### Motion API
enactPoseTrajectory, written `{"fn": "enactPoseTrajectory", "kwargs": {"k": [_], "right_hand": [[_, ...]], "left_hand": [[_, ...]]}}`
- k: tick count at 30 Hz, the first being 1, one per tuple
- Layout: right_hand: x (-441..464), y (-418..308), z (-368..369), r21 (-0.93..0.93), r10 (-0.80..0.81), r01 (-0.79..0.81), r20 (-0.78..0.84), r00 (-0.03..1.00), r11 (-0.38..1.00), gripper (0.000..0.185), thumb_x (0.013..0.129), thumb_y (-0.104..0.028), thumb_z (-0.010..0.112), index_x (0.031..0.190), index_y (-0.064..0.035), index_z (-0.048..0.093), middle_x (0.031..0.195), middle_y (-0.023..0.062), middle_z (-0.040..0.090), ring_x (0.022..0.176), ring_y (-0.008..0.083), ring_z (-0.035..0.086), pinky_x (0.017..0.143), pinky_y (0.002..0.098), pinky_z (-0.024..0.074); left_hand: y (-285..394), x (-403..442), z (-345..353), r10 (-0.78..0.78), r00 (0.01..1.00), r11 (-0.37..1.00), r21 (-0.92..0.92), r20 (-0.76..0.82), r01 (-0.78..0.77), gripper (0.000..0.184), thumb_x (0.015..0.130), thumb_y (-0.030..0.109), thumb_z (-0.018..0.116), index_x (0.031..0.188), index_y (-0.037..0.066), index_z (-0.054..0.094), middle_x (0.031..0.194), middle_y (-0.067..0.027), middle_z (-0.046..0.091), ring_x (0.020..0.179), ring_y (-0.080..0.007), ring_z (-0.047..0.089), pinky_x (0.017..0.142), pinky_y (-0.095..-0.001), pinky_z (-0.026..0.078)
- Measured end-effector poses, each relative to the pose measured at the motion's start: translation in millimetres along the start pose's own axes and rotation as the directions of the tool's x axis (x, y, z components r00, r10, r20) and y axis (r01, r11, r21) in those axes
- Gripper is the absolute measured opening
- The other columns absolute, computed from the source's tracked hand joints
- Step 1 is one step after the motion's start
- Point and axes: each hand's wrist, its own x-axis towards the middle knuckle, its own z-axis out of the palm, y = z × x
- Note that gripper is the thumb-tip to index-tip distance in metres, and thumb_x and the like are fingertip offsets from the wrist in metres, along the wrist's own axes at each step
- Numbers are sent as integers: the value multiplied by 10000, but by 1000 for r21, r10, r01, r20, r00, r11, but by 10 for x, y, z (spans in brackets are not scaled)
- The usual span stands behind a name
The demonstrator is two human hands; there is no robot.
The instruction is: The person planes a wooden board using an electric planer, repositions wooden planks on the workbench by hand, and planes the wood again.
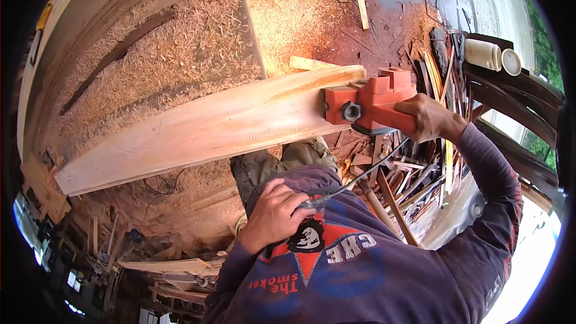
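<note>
My right hand (427,119) is wrapped round the rear handle of a red electric hand planer (378,101). The planer rests on the right end of a long, pale wooden board (210,123), whose surface is smooth and slightly curved along its edges. From the tool a dark power cord (372,169) runs down towards my chest. There my left hand (277,213) has its fingers curled round the cord, close against my shirt. The planer's underside is hidden.
Curled wood shavings (204,36) cover the bench and floor beyond the board. Offcuts and sticks (414,180) are heaped at the right. A white plastic container (482,54) lies near a round lid (511,62). A dark curved strip of wood (114,54) lies among the shavings.
</note>
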Motion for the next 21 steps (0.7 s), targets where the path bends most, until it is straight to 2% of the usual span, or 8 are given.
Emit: {"fn": "enactPoseTrajectory", "kwargs": {"k": [3,8,14,15,16,18,19,21], "right_hand": [[142,-114,68,10,-26,26,-11,1000,1000,244,671,-100,717,879,-27,613,737,197,659,709,435,660,649,499,525],[380,-364,126,-17,-21,21,20,1000,1000,275,672,-122,705,925,-40,633,757,206,671,733,442,667,673,520,528],[964,-1016,303,-42,-35,41,137,990,998,434,730,-201,723,1146,-81,697,733,165,689,686,355,708,613,483,567],[1077,-1200,413,38,-66,64,58,996,997,384,744,-221,709,1102,-82,695,734,174,689,689,348,715,620,479,576],[1237,-1379,486,27,-54,51,125,991,998,338,723,-197,717,1034,-67,702,736,186,693,706,340,729,626,475,588],[1469,-1697,835,167,-147,175,-169,975,970,231,723,-179,724,885,-13,717,764,180,716,755,369,746,625,461,604],[1647,-1838,896,162,-199,222,-144,969,961,227,728,-173,721,880,-5,718,764,174,717,760,369,748,627,464,605],[1747,-1887,928,161,-257,275,-124,958,948,222,732,-167,718,875,3,719,764,168,718,765,368,750,628,468,606]], "left_hand": [[-55,-113,-125,-116,992,992,50,44,114,241,795,211,839,925,31,745,822,-122,707,834,-305,672,1008,-479,461],[-112,-165,-152,-87,994,995,61,66,83,242,814,224,813,930,27,734,800,-140,699,844,-308,666,1012,-459,450],[-38,-201,-259,-143,979,984,130,148,124,195,804,189,787,914,36,738,821,-133,708,867,-305,677,1015,-465,453],[-21,-221,-260,-158,972,980,152,172,132,184,791,175,782,908,39,741,828,-125,708,866,-305,681,1002,-470,466],[4,-246,-255,-151,971,981,148,185,124,184,791,175,782,908,39,741,828,-125,708,866,-305,681,1002,-470,466],[89,-288,-246,-228,964,968,137,140,209,177,778,167,783,898,45,737,817,-128,702,855,-312,673,937,-448,483],[171,-276,-255,-223,963,969,139,150,203,177,778,167,783,898,45,737,817,-128,702,855,-312,673,937,-448,483],[328,-246,-288,-360,918,928,163,166,334,164,806,183,764,898,52,732,819,-137,710,825,-330,674,990,-458,466]]}}
